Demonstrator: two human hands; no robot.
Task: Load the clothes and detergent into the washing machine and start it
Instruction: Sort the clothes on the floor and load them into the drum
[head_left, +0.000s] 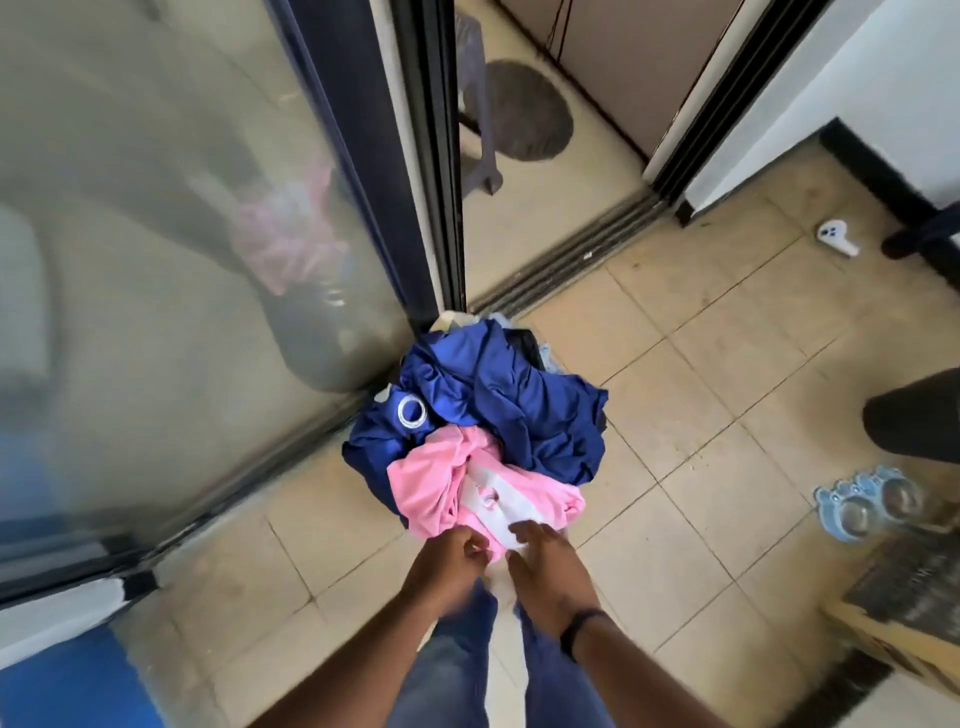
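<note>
Clothes: blue and pink pile (483, 431) on tiled floor (701, 395), beside glass door (182, 260).
Hands: left hand (449, 569) and right hand (550, 566) at pink garment (441, 493).

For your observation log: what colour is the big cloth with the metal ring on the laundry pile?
Dark blue cloth, clearest in the head view.

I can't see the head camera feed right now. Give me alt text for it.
Two bare hands, left hand and right hand, reach down onto a heap of crumpled clothes, a pink garment over dark blue satin fabric, on the beige tiled floor beside a sliding glass door. No washing machine is in view.
</note>
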